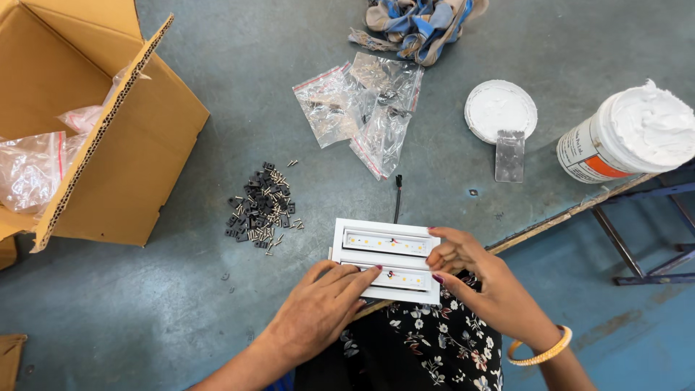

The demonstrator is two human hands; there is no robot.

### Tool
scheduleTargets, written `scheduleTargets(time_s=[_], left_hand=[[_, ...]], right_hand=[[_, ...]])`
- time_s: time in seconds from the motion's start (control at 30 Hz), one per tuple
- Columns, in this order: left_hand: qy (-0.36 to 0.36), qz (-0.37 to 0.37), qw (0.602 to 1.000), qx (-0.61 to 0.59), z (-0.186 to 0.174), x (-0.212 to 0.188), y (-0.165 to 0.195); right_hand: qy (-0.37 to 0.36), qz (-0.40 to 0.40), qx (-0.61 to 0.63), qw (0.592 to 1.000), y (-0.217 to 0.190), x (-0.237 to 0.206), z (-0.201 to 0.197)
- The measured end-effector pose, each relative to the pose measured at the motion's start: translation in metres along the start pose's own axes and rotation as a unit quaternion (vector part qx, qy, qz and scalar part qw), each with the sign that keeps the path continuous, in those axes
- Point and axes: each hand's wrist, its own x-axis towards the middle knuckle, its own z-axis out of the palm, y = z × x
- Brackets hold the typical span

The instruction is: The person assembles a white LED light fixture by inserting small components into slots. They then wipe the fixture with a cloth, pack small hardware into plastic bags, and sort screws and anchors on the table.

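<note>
Fingers of both hands press flat on a white LED light fixture at the bench's near edge: left hand on its lower strip, right hand at its right end, neither clenched. Its long axis runs left-right.

Bright, even daylight, soft faint shadows, sharp focus, mild wide-angle edge stretch.

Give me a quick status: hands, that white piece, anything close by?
Left hand and right hand both pressing on white light fixture at table edge. Pile of screws and black clips close left, not touching.
</note>
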Motion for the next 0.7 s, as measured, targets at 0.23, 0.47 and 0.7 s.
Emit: scheduleTargets(time_s=[0.23, 0.47, 0.7], left_hand=[[0.090, -0.115, 0.979, -0.140, 0.001, -0.008, 0.008], [0.215, -0.175, 0.736, -0.618, 0.007, -0.010, 0.002], [0.203, -0.170, 0.559, -0.785, 0.001, 0.008, 0.007]], right_hand=[[0.114, -0.058, 0.225, 0.966, 0.034, -0.019, 0.001], [0.112, -0.088, 0.546, 0.825, 0.054, -0.031, 0.017], [0.099, -0.051, 0.605, 0.788, 0.053, -0.041, 0.012]])
